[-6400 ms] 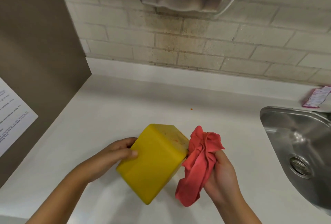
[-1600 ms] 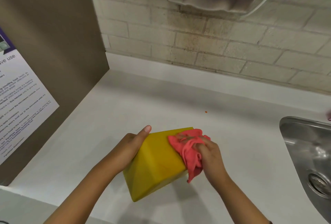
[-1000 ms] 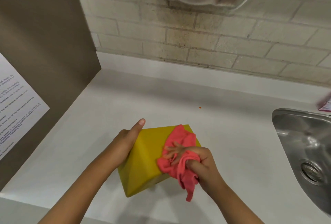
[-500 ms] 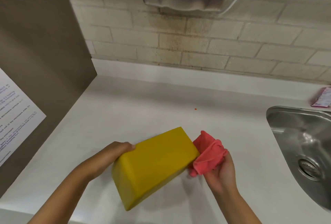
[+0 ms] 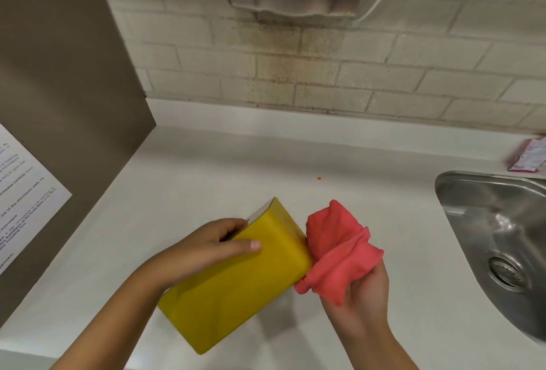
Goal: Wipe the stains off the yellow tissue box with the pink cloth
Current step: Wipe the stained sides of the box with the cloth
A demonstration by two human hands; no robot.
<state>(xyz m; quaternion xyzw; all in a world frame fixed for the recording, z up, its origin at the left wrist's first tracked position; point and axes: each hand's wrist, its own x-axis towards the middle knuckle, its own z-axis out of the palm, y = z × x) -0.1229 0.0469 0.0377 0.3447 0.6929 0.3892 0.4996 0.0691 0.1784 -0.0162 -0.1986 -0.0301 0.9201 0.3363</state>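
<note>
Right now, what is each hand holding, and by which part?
Left hand grips the yellow tissue box at its upper far end, thumb across the top face. Right hand holds the bunched pink cloth from below.

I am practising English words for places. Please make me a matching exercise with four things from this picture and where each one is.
Things:
1. yellow tissue box
2. pink cloth
3. sink
4. printed sheet

Places:
a. bunched in the right hand
b. on the brown panel, far left
c. gripped by the left hand
d. set into the counter, far right

Pairs: 1-c, 2-a, 3-d, 4-b
</note>
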